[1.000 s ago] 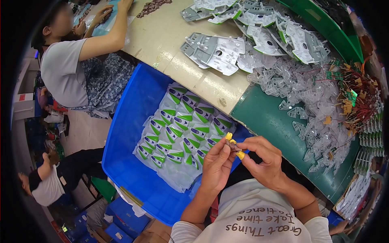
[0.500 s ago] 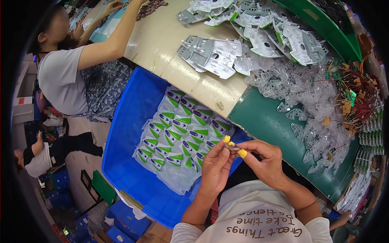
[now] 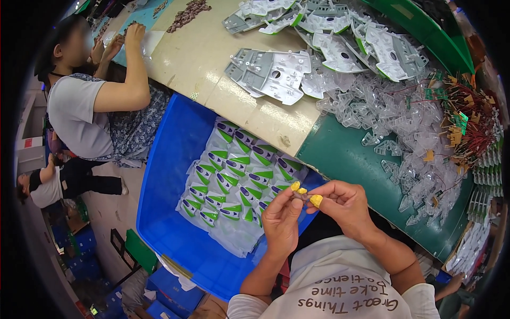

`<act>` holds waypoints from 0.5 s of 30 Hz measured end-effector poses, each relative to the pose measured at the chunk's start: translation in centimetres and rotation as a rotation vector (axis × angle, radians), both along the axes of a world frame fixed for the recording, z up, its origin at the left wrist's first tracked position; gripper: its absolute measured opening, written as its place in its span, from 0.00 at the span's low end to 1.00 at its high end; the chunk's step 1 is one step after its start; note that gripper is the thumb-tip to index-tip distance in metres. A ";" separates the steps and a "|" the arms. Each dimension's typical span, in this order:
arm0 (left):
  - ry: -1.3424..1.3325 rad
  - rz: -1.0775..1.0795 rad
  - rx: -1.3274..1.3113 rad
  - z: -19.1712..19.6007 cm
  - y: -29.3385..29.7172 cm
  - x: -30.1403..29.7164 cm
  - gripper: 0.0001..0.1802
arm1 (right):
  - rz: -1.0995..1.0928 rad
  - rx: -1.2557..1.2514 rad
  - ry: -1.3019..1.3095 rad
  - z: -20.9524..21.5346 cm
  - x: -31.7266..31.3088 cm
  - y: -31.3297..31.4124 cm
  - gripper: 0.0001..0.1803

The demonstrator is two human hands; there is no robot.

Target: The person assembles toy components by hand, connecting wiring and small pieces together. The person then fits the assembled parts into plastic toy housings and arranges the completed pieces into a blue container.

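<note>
The bench [image 3: 212,80] has a cream top and a green section [image 3: 340,143] near right. Small brown pieces [image 3: 189,14] lie far left, white-and-grey shells [image 3: 289,74] far middle; clear plastic parts [image 3: 411,151] heap right, beside tangled red wires [image 3: 475,121].

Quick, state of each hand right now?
Left hand: closed, pinching a small grey-brown piece, material unclear.
Right hand: curled in at that same piece; whether it grips cannot be told.

Part [image 3: 302,195] between hands [image 3: 281,226], packets [image 3: 228,178] in bin [image 3: 160,186]
</note>
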State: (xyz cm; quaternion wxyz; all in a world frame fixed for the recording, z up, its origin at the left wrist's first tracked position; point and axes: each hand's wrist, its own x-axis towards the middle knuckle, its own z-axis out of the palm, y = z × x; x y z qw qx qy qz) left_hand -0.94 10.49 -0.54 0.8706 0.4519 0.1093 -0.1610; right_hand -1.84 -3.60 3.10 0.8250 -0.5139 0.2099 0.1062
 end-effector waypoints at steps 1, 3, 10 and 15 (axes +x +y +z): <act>0.000 -0.011 -0.026 0.0 0.1 0.0 0.14 | -0.007 -0.049 -0.040 -0.1 -0.1 0.1 0.08; -0.001 -0.021 -0.048 0.0 0.3 0.1 0.15 | -0.009 -0.015 -0.029 -0.3 -0.1 0.3 0.08; 0.223 -0.013 -0.410 0.3 0.3 0.9 0.18 | -0.029 0.204 0.080 -0.6 -0.1 -0.3 0.10; 0.228 -0.034 -0.468 0.1 0.7 1.1 0.17 | 0.022 0.082 -0.025 0.2 0.0 -0.5 0.12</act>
